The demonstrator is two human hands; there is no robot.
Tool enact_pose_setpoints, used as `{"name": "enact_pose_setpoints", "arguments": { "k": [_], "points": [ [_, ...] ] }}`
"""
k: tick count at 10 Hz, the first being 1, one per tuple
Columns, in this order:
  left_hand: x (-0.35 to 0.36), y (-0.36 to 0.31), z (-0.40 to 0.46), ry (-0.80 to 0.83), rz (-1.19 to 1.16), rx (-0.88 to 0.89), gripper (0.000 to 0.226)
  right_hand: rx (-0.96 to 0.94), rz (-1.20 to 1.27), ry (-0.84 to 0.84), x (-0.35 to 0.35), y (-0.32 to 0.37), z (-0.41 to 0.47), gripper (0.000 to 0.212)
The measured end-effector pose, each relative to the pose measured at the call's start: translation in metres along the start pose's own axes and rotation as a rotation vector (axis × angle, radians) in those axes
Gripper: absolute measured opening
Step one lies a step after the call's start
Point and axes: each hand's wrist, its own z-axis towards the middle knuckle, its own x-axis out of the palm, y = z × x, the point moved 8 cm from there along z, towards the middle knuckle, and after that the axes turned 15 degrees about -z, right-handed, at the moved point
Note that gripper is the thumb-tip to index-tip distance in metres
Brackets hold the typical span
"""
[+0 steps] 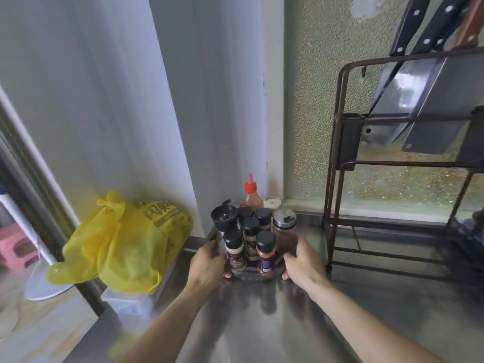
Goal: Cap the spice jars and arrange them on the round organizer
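Observation:
The round organizer [251, 275] stands on the steel counter near the back corner. It carries several capped spice jars with black lids, among them an orange-filled jar [265, 251] in front and a brown-filled jar [235, 248] to its left. A black grinder [223, 218] leans at the back left, and a glass shaker with a metal lid [284, 226] stands at the right. My left hand [209, 260] grips the organizer's left rim. On the opposite rim, my right hand [301, 262] holds it.
A red-capped sauce bottle [251, 195] and a white-lidded jar [272, 203] stand behind the organizer in the corner. A yellow plastic bag [123, 239] lies at the left. A dark metal rack [392, 163] with cleavers and knives stands at the right.

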Motion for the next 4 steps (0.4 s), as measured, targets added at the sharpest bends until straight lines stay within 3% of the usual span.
{"name": "enact_pose_setpoints", "arguments": {
  "k": [3,4],
  "points": [
    [-0.007,0.013,-0.006,0.005,-0.132,-0.099,0.035,0.037,0.071,0.054,-0.01,-0.007,-0.025,0.035],
    [-0.018,-0.019,-0.033,-0.077,0.077,0.064,0.025,-0.001,-0.029,0.028,-0.034,-0.012,-0.048,0.059]
  ]
}}
